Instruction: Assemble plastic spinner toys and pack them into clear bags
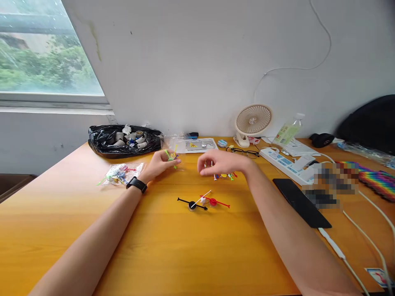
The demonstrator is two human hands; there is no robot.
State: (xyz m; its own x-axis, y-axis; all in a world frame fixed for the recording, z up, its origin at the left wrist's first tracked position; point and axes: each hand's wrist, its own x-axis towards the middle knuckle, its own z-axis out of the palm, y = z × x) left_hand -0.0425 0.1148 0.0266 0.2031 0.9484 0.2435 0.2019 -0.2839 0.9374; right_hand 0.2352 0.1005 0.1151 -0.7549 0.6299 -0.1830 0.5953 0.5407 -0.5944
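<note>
My left hand (159,165) is closed on a clear plastic bag (173,157) with green, yellow and purple arrow spinners in it. Loosely curled, my right hand (217,161) hovers to the right, a gap showing between thumb and fingers and nothing visible in them. Partly hidden behind and below it lies a group of coloured spinners (224,176). Nearer to me on the table rest a black arrow spinner (191,204), a red one (213,202) and a white one (203,200), close together and overlapping. Another clear bag of spinners (119,174) lies left of my left wrist.
A black plastic bag (101,142) holding cardboard rolls and scraps stands at the back left. Along the wall are a small fan (253,120), glasses (243,152) and a bottle (288,130). To the right lie a power strip (285,165), cables and a black phone (300,202).
</note>
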